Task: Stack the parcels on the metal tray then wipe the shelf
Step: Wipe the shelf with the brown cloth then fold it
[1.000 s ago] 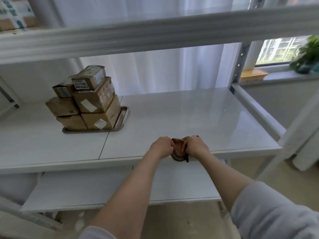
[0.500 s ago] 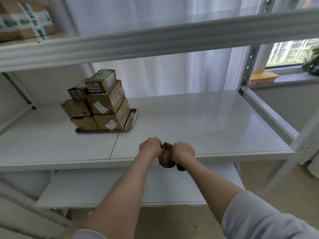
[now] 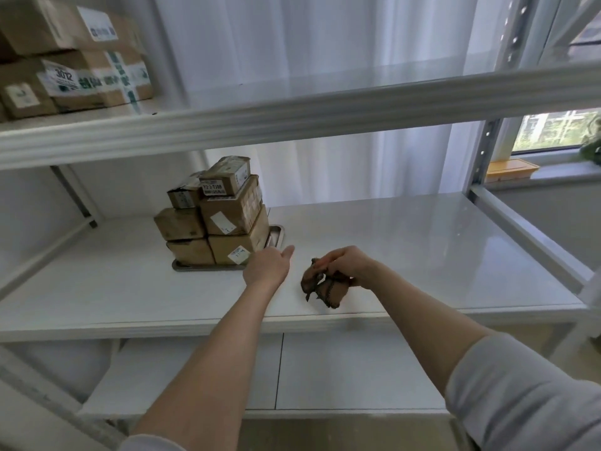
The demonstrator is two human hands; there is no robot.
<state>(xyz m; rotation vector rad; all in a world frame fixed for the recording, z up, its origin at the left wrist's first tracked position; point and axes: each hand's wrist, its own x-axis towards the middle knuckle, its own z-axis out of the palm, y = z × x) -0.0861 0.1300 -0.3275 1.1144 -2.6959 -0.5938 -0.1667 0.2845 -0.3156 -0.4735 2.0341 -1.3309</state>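
Left hand (image 3: 267, 267) released; cloth (image 3: 322, 286) hangs below grip of right hand (image 3: 349, 265).

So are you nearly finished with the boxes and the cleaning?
Partly. Stacking looks done: the parcels sit piled on the metal tray. In hand: the right hand grips a bunched brown cloth over the shelf, and the left hand reaches open toward the tray. Left to do: wiping the shelf, which looks not yet begun.

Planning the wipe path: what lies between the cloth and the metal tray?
In the head view, only the left hand, over bare shelf, separates cloth from metal tray.
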